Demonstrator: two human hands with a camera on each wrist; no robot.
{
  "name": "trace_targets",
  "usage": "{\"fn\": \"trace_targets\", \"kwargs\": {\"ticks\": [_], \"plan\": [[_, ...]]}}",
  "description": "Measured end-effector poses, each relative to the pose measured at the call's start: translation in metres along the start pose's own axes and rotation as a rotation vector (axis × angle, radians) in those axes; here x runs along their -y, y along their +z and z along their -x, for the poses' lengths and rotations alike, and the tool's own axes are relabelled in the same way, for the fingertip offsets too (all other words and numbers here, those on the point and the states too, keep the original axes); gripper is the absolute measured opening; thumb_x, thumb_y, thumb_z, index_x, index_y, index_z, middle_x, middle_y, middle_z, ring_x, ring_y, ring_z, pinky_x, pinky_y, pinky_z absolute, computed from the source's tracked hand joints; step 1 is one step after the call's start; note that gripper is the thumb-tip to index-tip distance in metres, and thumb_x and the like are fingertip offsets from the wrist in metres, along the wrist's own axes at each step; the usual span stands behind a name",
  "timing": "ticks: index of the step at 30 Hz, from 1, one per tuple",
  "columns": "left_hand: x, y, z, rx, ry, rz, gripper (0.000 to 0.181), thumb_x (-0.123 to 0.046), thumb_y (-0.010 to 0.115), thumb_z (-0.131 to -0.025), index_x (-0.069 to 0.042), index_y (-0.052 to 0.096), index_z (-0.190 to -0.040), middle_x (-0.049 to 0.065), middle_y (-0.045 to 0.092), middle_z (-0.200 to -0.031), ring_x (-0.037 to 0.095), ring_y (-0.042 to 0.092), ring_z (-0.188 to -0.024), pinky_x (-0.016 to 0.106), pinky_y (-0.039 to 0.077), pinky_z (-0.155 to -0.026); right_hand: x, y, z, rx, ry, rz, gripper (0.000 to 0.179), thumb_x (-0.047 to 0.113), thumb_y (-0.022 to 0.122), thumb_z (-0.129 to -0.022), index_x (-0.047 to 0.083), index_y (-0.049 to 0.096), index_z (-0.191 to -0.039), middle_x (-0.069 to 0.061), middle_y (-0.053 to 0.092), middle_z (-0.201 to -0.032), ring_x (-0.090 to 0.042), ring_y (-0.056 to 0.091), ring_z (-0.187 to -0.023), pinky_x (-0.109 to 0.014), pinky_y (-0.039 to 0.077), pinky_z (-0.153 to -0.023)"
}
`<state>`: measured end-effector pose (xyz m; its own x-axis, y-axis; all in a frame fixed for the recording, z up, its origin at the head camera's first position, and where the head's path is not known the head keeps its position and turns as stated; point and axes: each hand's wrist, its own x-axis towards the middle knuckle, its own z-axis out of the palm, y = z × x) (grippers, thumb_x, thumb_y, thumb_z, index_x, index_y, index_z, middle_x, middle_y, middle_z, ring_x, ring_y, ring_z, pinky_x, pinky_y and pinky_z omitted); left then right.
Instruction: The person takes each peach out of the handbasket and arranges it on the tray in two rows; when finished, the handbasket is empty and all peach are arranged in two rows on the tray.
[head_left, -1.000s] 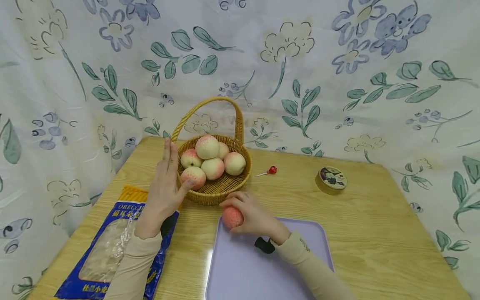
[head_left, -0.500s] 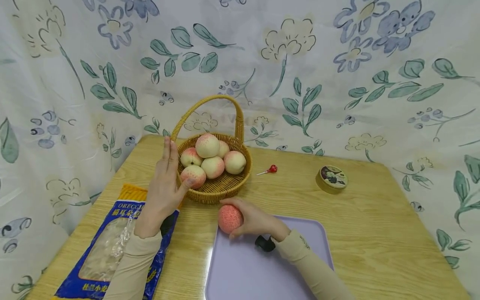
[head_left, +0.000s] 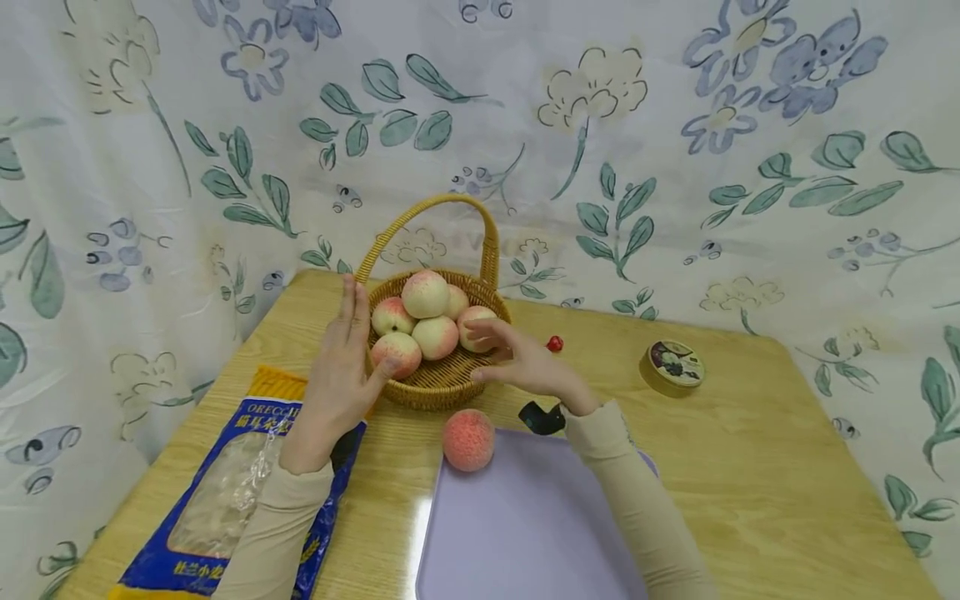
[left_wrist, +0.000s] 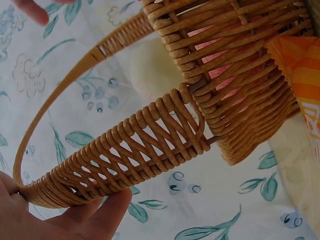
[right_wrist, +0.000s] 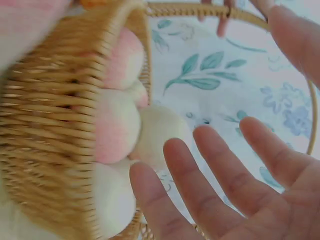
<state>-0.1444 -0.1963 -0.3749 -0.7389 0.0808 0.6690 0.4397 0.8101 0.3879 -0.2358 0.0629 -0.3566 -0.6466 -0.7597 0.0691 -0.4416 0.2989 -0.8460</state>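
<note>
My left hand (head_left: 337, 375) is at the handle (left_wrist: 125, 150) of a wicker basket (head_left: 431, 398); in the left wrist view the handle passes between its fingers. Several pale peaches (head_left: 435, 337) with pink blush are heaped in the basket. My right hand (head_left: 525, 362) hovers over the basket's right front rim, fingers spread and slightly bent, holding nothing. In the right wrist view its fingertips point at the peaches (right_wrist: 115, 125). A redder, rough-skinned peach (head_left: 468, 440) rests at the upper left corner of the lilac tray (head_left: 517, 517).
A blue and yellow bag of orecchiette (head_left: 225, 492) lies left, partly under my left forearm. Right of the basket is a red lollipop (head_left: 554, 343), its stick hidden by my right hand. A round tin (head_left: 672, 367) stands farther right. A floral curtain (head_left: 525, 150) hangs behind the wooden table (head_left: 750, 467).
My right hand has let go of the redder peach at the tray's corner and moved up over the basket's right side. My left hand keeps its place at the handle.
</note>
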Motion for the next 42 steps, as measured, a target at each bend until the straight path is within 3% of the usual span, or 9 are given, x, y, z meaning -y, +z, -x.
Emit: {"fn": "trace_targets", "kwargs": {"ticks": [4,11,14,19,24,30,37,42], "plan": [[-0.001,0.000,0.002,0.006,-0.009,0.002,0.088,-0.075,0.016,-0.091,-0.022,-0.007,-0.157,0.006,-0.005,-0.165,0.047,0.039,-0.124,0.062,0.038,-0.093,0.006,-0.008,-0.036,-0.025,0.035,-0.020,0.060,0.014,0.064,-0.094,0.008,0.036,-0.147,-0.015,0.040,-0.150,-0.038,0.040,-0.137,-0.051,0.039,-0.107],[-0.004,0.009,0.007,0.016,-0.009,0.011,0.088,-0.075,0.013,-0.091,-0.019,-0.006,-0.157,0.005,-0.004,-0.165,0.047,0.037,-0.132,0.062,0.035,-0.101,0.001,-0.003,-0.097,-0.175,0.089,0.070,0.058,0.030,0.061,-0.096,0.014,0.038,-0.147,-0.010,0.040,-0.152,-0.033,0.040,-0.138,-0.047,0.036,-0.111],[-0.007,0.013,0.009,0.012,0.012,0.013,0.088,-0.074,0.013,-0.092,-0.017,-0.004,-0.157,0.009,-0.002,-0.165,0.046,0.037,-0.133,0.062,0.035,-0.101,-0.009,0.005,-0.115,-0.186,0.159,0.090,0.061,0.033,0.061,-0.096,0.013,0.037,-0.148,-0.010,0.040,-0.152,-0.031,0.041,-0.137,-0.046,0.037,-0.110],[-0.012,0.015,0.007,0.029,0.016,0.020,0.089,-0.074,0.013,-0.092,-0.016,-0.004,-0.157,0.007,-0.004,-0.165,0.044,0.036,-0.135,0.060,0.036,-0.102,-0.024,0.017,-0.133,-0.196,0.228,0.109,0.065,0.024,0.067,-0.092,0.005,0.038,-0.147,-0.015,0.044,-0.148,-0.032,0.047,-0.132,-0.046,0.041,-0.106],[-0.008,0.009,0.002,0.044,-0.001,0.020,0.087,-0.074,0.013,-0.091,-0.020,-0.008,-0.157,0.011,-0.002,-0.165,0.045,0.038,-0.132,0.060,0.039,-0.100,-0.022,0.020,-0.140,-0.205,0.174,0.155,0.070,0.014,0.073,-0.083,0.004,0.041,-0.144,-0.016,0.050,-0.139,-0.031,0.055,-0.121,-0.044,0.047,-0.099],[0.004,-0.001,0.000,0.040,-0.023,-0.001,0.087,-0.075,0.013,-0.090,-0.023,-0.009,-0.156,0.010,-0.004,-0.165,0.047,0.035,-0.134,0.063,0.038,-0.100,-0.015,0.024,-0.147,-0.252,0.113,0.096,0.068,0.015,0.076,-0.080,0.008,0.044,-0.140,-0.014,0.058,-0.127,-0.027,0.061,-0.108,-0.039,0.052,-0.088],[0.003,0.002,-0.004,0.054,-0.022,0.035,0.087,-0.075,0.016,-0.090,-0.024,-0.010,-0.156,0.009,-0.006,-0.165,0.047,0.031,-0.137,0.064,0.036,-0.101,-0.008,0.005,-0.108,-0.338,0.084,0.062,0.072,0.024,0.077,-0.082,0.013,0.041,-0.144,-0.010,0.050,-0.139,-0.028,0.057,-0.116,-0.043,0.050,-0.094],[0.004,-0.001,-0.002,0.061,-0.042,0.028,0.089,-0.078,0.014,-0.089,-0.024,-0.010,-0.156,0.006,-0.008,-0.165,0.047,0.029,-0.138,0.064,0.037,-0.099,-0.007,-0.008,-0.077,-0.361,0.053,0.064,0.072,0.019,0.077,-0.082,0.011,0.040,-0.143,-0.013,0.047,-0.142,-0.031,0.053,-0.121,-0.045,0.049,-0.095]]}}
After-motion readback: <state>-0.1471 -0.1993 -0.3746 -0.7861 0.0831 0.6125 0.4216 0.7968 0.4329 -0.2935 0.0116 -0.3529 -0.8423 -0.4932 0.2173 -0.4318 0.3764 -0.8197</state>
